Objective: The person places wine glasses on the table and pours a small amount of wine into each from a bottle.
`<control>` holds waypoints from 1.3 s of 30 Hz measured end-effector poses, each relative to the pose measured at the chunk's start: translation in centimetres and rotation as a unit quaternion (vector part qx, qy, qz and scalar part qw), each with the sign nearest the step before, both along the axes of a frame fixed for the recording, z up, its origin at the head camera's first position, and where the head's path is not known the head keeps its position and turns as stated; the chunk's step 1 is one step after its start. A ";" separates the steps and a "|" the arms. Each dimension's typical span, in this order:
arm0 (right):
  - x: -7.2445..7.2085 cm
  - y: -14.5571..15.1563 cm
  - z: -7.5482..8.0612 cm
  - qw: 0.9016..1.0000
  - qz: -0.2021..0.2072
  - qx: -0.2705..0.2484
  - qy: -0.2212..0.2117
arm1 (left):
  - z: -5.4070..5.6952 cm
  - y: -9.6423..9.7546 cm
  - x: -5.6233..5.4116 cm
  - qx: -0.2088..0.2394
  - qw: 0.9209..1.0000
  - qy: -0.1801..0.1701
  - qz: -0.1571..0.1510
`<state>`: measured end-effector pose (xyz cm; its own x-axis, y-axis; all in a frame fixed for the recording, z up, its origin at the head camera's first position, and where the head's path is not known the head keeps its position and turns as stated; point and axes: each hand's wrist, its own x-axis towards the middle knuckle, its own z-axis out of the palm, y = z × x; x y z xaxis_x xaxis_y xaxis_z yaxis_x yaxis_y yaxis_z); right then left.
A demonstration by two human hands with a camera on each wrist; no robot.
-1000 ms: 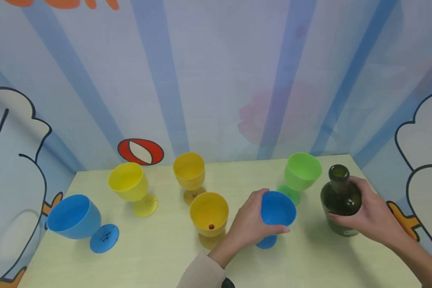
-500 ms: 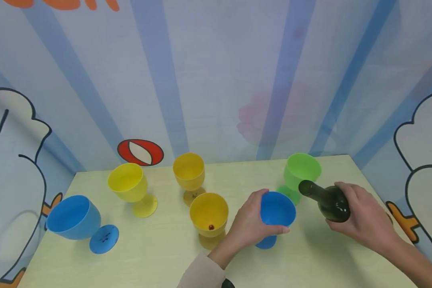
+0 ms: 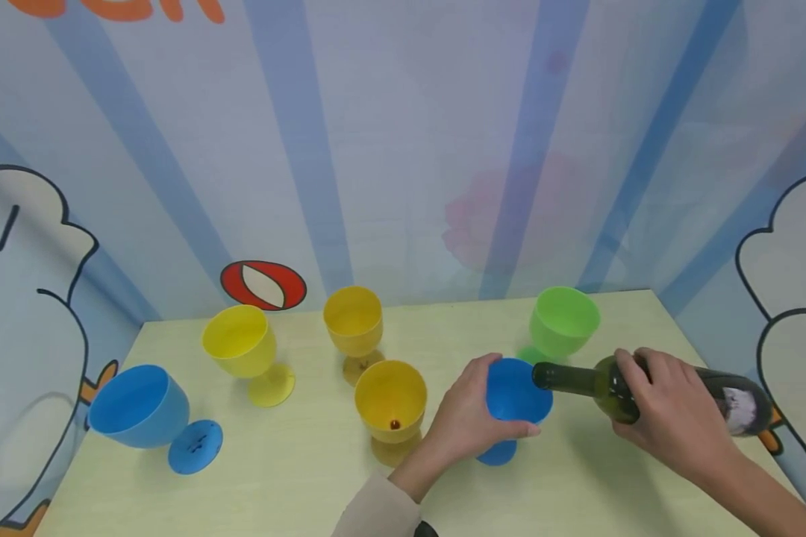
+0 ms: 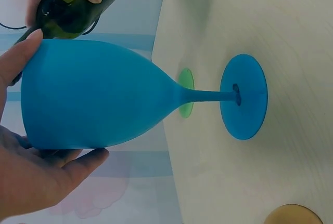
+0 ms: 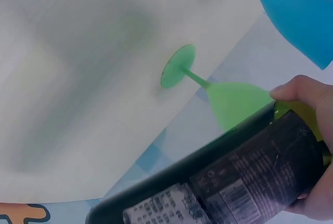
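Note:
A blue wine goblet point(image 3: 516, 394) stands upright on the table, its stem and foot plain in the left wrist view. My left hand point(image 3: 462, 419) grips its bowl near the rim, thumb on one side and fingers on the other. A dark green glass wine bottle point(image 3: 574, 379) is gripped round the body by my right hand point(image 3: 677, 419). It lies almost level in the air, with its mouth over the goblet's right rim. Labels with small print and a barcode show on the bottle point(image 5: 234, 182) in the right wrist view. The goblet's inside looks plain blue from above.
A green goblet point(image 3: 564, 322) stands just behind the bottle's neck. Left of my left hand is an amber goblet point(image 3: 389, 399) with a small dark red spot inside. Farther left stand another amber goblet point(image 3: 352, 321), a yellow goblet point(image 3: 239, 341) and a second blue goblet point(image 3: 139, 406).
My right hand has tipped the bottle from upright to nearly level and brought its mouth left to the blue goblet's rim. My left hand and the goblets have stayed in place.

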<state>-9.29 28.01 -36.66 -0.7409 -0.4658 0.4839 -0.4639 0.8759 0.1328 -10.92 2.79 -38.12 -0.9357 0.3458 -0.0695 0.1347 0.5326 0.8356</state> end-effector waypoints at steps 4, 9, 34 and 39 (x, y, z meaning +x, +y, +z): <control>0.0 -0.1 -0.2 1.000 -0.001 0.014 0.016 | -0.1 0.0 0.0 0.001 1.000 -0.001 -0.001; -0.1 -0.3 -0.2 0.999 0.002 0.032 0.026 | 0.0 0.0 0.0 0.001 1.000 -0.001 -0.002; 0.0 -1.1 0.1 0.999 -0.021 0.048 0.001 | -0.4 0.0 -0.1 0.004 1.000 -0.003 0.004; 0.0 -1.1 0.2 0.999 -0.021 0.049 0.004 | -0.4 0.0 0.0 0.008 1.000 -0.006 0.006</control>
